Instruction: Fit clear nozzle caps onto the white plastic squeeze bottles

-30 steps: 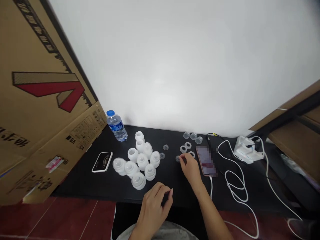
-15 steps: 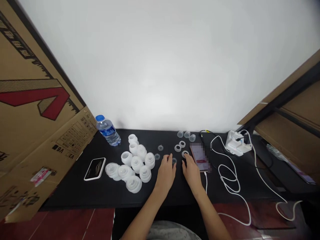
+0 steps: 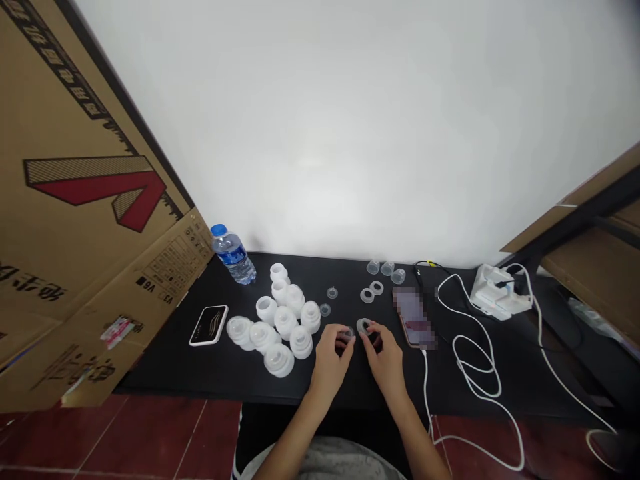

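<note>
My left hand (image 3: 329, 358) pinches a small transparent disc (image 3: 347, 335) between its fingertips. My right hand (image 3: 385, 361) holds a translucent ring (image 3: 364, 326) at its fingertips, a few centimetres from the disc. Both hands are raised slightly above the black table (image 3: 165, 373). To their left stands a cluster of several white translucent plastic cups (image 3: 285, 323). Two small discs (image 3: 332, 293) lie beyond my hands, with two rings (image 3: 367, 295) and several small transparent cups (image 3: 387, 268) further back.
A phone with a blurred screen (image 3: 413, 317) lies right of my hands, its white cable (image 3: 475, 373) looping across the table to a white charger (image 3: 500, 292). A water bottle (image 3: 233, 255), a black-and-white flat device (image 3: 209, 325) and a cardboard sheet (image 3: 85, 233) stand left.
The disc and ring have left the table and are now in my fingers. My two hands have come together and risen. The camera view has shifted slightly.
</note>
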The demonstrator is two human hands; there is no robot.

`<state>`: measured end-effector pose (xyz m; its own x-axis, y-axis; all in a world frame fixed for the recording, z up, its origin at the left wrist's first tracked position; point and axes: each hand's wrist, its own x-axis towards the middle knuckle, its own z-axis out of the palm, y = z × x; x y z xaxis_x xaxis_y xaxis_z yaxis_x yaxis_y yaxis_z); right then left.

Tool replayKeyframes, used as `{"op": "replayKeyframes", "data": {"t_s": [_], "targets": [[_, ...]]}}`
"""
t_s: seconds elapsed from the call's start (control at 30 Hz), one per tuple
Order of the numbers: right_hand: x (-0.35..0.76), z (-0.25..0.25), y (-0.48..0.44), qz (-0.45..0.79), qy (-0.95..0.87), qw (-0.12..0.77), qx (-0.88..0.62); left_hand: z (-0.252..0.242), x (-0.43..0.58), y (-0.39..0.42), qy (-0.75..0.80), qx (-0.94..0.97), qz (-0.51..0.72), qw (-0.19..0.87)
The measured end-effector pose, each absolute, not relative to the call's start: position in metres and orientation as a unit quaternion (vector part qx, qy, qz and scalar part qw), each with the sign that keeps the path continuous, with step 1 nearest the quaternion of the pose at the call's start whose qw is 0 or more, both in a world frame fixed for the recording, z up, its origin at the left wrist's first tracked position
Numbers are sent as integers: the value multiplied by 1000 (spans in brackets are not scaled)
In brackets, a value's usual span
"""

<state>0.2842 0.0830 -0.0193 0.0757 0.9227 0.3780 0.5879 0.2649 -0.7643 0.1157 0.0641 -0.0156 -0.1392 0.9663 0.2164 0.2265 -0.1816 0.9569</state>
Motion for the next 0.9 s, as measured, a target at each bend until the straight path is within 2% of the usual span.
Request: {"op": "replayKeyframes", "data": {"t_s": [0.13,0.3,0.63,0.9], "targets": [[273,-17,74,264,-579,513,-576,-13,116,65,560,543,530,333],[268,-15,66,250,-653,483,-527,-14,116,65,575,549,512,325],[270,-19,73,276,-661,450,-533,-22,117,62,540,573,517,336],[271,-8,73,256,-661,476,-520,-17,117,59,516,608,515,313]]}}
